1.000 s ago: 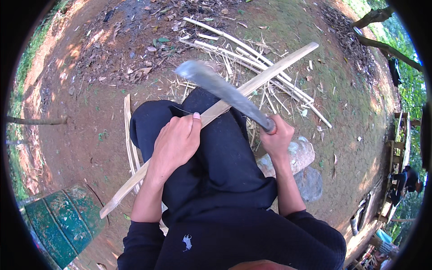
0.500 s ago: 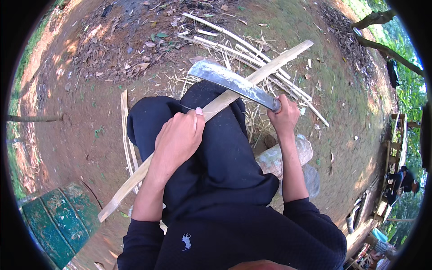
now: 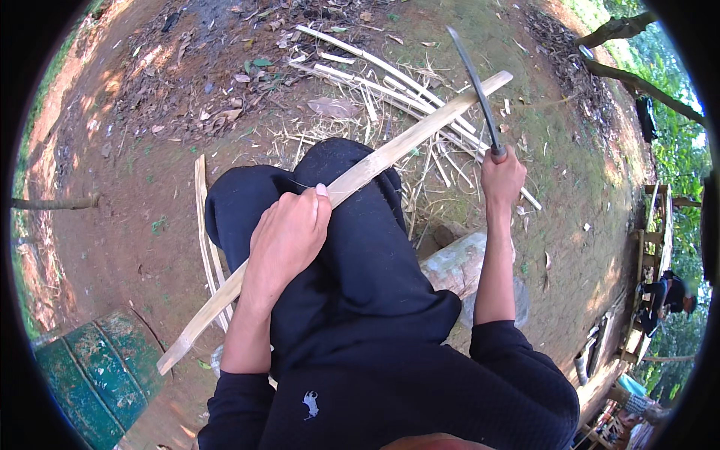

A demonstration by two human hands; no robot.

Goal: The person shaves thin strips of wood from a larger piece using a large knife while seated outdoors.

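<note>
From where I stand, a green metal drum (image 3: pixel 94 379) sits to the left hand's left and nearer the body, apart from what is being handled. Closer in, a few pale strips (image 3: pixel 203 217) lie on the ground just outside the left leg, perhaps put there to be near the left hand yet off the lap.

The left hand (image 3: pixel 289 236) is closed over a long, flat wooden slat (image 3: pixel 382 154), knuckles up, the thumb pressed along it. One end passes beneath the left forearm and sticks out beyond it on the left; the other runs forward and right across the knees. I take it that the dark trousers (image 3: pixel 367 240) serve as a bench, the thighs propping the slat while the left hand steadies it.

Ahead of both hands, past the knees, thin split strips (image 3: pixel 405 91) lie crossed on the earth among loose shavings, as if left where they dropped. A stout log (image 3: pixel 456 262) rests between the right thigh and the right forearm, partly hidden by both.

The right hand (image 3: pixel 503 178) is wrapped firmly round the handle of a long-bladed knife (image 3: pixel 476 86), which points forward. Its blade crosses the slat's far end; whether they touch I cannot tell. That spacing likely keeps the edge clear of the left fingers. Far to the right hand's right is another person (image 3: pixel 662 296) in dark clothing.
</note>
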